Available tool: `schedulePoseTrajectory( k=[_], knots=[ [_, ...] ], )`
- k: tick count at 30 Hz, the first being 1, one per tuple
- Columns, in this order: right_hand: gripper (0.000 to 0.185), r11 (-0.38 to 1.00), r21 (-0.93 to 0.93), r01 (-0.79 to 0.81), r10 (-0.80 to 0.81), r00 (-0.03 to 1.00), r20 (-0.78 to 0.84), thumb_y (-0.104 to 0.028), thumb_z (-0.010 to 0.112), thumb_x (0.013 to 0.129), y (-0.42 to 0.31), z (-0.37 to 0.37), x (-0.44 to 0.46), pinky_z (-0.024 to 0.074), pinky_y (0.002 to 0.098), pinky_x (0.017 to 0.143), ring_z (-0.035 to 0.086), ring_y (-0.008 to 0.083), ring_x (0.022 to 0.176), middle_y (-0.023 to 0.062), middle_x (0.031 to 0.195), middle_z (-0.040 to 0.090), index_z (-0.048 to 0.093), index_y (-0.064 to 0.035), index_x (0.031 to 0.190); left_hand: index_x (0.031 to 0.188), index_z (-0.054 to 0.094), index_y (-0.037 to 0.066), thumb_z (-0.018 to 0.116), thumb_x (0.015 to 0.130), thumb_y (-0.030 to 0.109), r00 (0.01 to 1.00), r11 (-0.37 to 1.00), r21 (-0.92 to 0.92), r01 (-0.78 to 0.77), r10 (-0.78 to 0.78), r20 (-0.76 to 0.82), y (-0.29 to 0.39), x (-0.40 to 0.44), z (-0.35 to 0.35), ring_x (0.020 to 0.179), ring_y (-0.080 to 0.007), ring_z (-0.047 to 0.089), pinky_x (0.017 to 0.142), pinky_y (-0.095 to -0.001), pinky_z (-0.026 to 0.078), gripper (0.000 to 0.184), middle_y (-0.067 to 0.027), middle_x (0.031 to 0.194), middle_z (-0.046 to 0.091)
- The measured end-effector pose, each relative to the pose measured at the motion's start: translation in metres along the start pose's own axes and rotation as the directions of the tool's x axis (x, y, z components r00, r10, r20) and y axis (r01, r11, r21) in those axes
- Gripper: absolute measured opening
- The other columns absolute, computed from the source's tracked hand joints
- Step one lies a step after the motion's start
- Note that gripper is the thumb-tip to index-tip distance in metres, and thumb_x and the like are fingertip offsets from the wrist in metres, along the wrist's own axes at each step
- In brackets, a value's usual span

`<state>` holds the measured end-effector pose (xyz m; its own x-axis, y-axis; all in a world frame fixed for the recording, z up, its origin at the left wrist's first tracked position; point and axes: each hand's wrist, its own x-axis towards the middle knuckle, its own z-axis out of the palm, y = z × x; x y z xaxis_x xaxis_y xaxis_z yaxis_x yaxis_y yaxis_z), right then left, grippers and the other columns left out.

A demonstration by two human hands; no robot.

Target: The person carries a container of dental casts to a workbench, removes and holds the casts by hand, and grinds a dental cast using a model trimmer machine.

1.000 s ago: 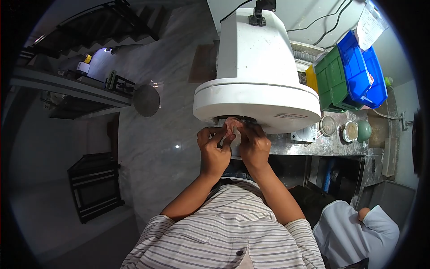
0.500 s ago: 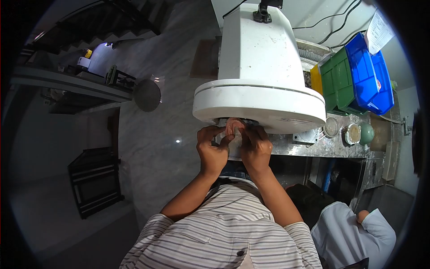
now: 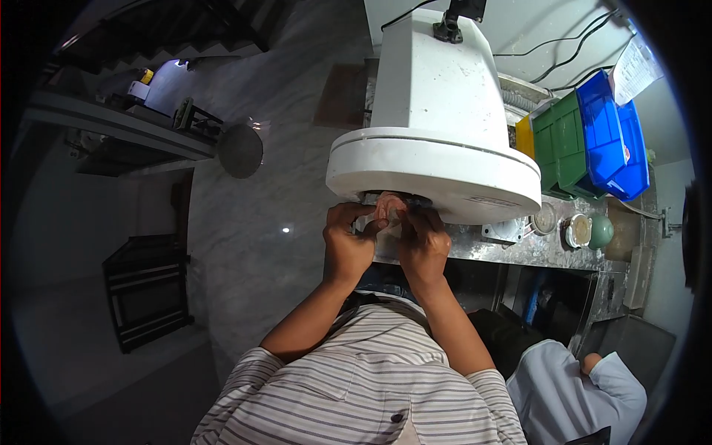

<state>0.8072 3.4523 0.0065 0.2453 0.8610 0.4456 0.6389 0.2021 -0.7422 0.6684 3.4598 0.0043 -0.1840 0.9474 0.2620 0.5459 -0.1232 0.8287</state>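
A small pink arch-shaped piece, which looks like a dental cast, sits between my two hands just under the front rim of a white machine. My left hand pinches its left side with thumb and fingers. On the other side, my right hand has its fingers closed on the same piece, the back of the hand toward me. The far edge of the cast lies in the shadow by a dark opening under the machine's round front, so what it touches there is hidden.
To the right stand green and blue plastic bins. A metal counter carries a crusted bowl and a green ball-like object. A person in a pale sleeve is close at lower right.
The view has shifted slightly, so the machine and bins sit a little further right and lower. Both hands keep their hold on the cast, with barely any movement.
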Motion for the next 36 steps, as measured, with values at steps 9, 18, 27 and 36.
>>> schedulePoseTrajectory(
  k=[9,18,27,36],
  knots=[
    [0.006,1.0,-0.011,-0.017,0.017,1.0,-0.016,0.0,0.079,0.085,-0.001,0.002,-0.001,0.055,0.0383,0.061,0.071,0.0316,0.07,0.0144,0.087,0.07,0.073,-0.0016,0.088,0.093,0.077,0.004,0.093,0.068,0.005,1.0,1.0,-0.03,-0.006,0.006,-0.003,-0.004,0.002,0.001,0.089,-0.0257,0.068,0.078,-0.0363,0.054,0.03,-0.0099,0.092,0.072],
    [0.008,1.0,0.002,-0.019,0.019,0.999,-0.039,-0.001,0.081,0.084,0.001,0.003,-0.006,0.0551,0.0373,0.061,0.07,0.0315,0.069,0.0139,0.085,0.07,0.074,-0.0019,0.087,0.089,0.075,0.005,0.092,0.07,0.005,0.999,0.999,-0.02,-0.029,0.03,0.024,-0.01,0.004,0.0,0.082,-0.0241,0.065,0.072,-0.0358,0.052,0.026,-0.0088,0.09,0.07],
    [0.011,1.0,0.007,-0.02,0.02,0.998,-0.054,0.001,0.082,0.081,-0.001,0.002,-0.005,0.0554,0.0374,0.061,0.071,0.03,0.069,0.0143,0.083,0.071,0.072,-0.0016,0.084,0.09,0.075,0.005,0.089,0.07,0.004,0.987,0.986,0.049,-0.16,0.158,0.026,-0.005,0.008,-0.005,0.081,-0.0287,0.065,0.072,-0.0387,0.052,0.025,-0.0105,0.088,0.069],
    [0.012,0.999,-0.045,-0.023,0.02,0.998,-0.062,0.002,0.082,0.08,-0.005,0.002,-0.004,0.056,0.039,0.061,0.07,0.0317,0.069,0.0143,0.081,0.07,0.071,-0.0014,0.082,0.093,0.075,0.004,0.087,0.076,0.014,0.973,0.973,0.089,-0.215,0.205,0.107,-0.004,0.008,-0.011,0.09,-0.0326,0.067,0.077,-0.0437,0.056,0.023,-0.0113,0.092,0.07]
  ],
)
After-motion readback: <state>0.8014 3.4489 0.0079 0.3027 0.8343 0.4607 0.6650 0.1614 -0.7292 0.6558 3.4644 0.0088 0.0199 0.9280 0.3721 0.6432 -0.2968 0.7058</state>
